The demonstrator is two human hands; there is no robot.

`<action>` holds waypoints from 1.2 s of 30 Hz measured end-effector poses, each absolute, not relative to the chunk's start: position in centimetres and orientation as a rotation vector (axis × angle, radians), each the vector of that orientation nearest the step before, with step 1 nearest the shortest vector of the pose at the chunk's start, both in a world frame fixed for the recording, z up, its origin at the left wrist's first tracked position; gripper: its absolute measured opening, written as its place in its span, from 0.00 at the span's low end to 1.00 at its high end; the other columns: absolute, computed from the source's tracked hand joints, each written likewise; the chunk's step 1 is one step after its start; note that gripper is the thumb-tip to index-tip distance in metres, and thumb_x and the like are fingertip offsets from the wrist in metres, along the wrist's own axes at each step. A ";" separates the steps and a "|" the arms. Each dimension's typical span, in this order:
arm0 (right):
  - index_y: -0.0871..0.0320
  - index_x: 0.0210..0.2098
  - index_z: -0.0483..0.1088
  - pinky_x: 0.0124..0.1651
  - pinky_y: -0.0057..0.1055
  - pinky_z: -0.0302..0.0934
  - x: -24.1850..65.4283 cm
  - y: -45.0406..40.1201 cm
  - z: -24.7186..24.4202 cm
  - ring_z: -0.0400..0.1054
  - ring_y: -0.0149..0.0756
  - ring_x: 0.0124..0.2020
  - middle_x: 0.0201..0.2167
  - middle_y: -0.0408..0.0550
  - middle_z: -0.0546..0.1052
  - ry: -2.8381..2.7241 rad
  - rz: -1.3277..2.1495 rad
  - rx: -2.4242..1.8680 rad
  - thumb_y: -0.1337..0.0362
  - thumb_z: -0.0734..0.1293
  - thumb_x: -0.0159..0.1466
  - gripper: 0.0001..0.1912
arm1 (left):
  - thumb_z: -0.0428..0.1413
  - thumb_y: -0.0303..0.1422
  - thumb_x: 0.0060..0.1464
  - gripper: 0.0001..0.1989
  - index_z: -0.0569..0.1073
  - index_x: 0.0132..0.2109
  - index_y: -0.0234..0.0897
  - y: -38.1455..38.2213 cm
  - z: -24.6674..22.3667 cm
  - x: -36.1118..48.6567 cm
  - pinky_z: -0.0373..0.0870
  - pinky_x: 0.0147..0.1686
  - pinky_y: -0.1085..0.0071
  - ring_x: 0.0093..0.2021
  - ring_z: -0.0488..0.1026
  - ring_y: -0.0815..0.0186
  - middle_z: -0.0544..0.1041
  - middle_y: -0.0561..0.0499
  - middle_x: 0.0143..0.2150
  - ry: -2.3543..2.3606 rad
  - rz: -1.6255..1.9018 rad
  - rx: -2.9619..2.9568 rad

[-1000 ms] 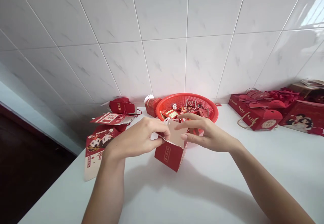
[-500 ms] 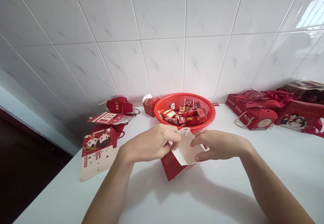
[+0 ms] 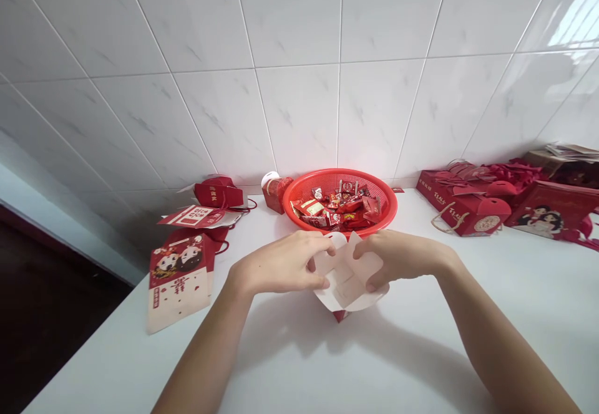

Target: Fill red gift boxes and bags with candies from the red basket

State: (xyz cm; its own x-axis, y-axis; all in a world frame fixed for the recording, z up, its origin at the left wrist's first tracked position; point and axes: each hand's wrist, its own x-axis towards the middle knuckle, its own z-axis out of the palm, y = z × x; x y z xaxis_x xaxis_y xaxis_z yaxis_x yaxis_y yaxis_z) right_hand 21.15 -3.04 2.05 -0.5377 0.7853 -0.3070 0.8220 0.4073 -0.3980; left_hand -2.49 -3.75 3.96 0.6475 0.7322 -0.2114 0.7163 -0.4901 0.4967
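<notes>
Here, two hands (image 3: 283,261) (image 3: 405,257) on one open box (image 3: 346,280).

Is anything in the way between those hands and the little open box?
Nothing visible: the left hand and right hand are at the rim of the open paper box. The red mesh basket sits beyond it, not between.

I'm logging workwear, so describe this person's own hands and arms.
The bare, ungloved left hand and bare, ungloved right hand show no ring, watch or bracelet. Both forearms are uncovered; no sleeve shows.
</notes>
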 end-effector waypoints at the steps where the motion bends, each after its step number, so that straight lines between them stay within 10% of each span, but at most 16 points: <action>1: 0.54 0.41 0.73 0.24 0.28 0.55 21.1 -3.0 2.0 0.67 0.38 0.31 0.36 0.47 0.73 2.564 -0.803 1.482 0.60 0.73 0.52 0.17 | 0.59 0.38 0.49 0.21 0.72 0.52 0.41 -3.8 3.9 -2.5 0.68 0.35 0.69 0.43 0.75 0.58 0.74 0.49 0.48 1.161 -0.009 2.319; 11: 0.55 0.36 0.63 0.28 0.31 0.55 21.2 -4.2 2.7 0.67 0.40 0.33 0.35 0.46 0.73 2.534 -0.534 1.692 0.59 0.74 0.51 0.19 | 0.62 0.37 0.42 0.35 0.67 0.60 0.45 -4.0 3.1 -2.4 0.66 0.32 0.70 0.45 0.72 0.58 0.67 0.48 0.53 1.233 -0.200 2.318; 25: 0.56 0.24 0.65 0.28 0.32 0.53 19.8 -5.5 2.3 0.68 0.42 0.28 0.28 0.49 0.75 2.501 -0.432 1.494 0.35 0.69 0.53 0.29 | 0.61 0.51 0.47 0.26 0.72 0.50 0.44 -6.6 2.8 -0.8 0.58 0.25 0.70 0.38 0.73 0.56 0.71 0.49 0.40 1.299 -0.090 2.320; 36: 0.56 0.24 0.64 0.27 0.32 0.51 19.1 -4.7 1.4 0.68 0.41 0.28 0.25 0.45 0.72 2.486 -0.360 1.603 0.42 0.76 0.49 0.26 | 0.65 0.50 0.40 0.32 0.71 0.52 0.44 -5.7 1.1 -0.3 0.63 0.26 0.69 0.43 0.73 0.53 0.69 0.46 0.47 1.387 -0.083 2.248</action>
State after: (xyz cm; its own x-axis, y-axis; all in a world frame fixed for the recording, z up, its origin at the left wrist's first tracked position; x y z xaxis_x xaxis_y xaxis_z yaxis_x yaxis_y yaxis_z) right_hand 19.15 -4.69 1.37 -0.4121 0.8722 -0.2635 0.9111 0.3962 -0.1136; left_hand -0.28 -5.74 1.05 0.4806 0.8236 -0.3012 0.8536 -0.3606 0.3760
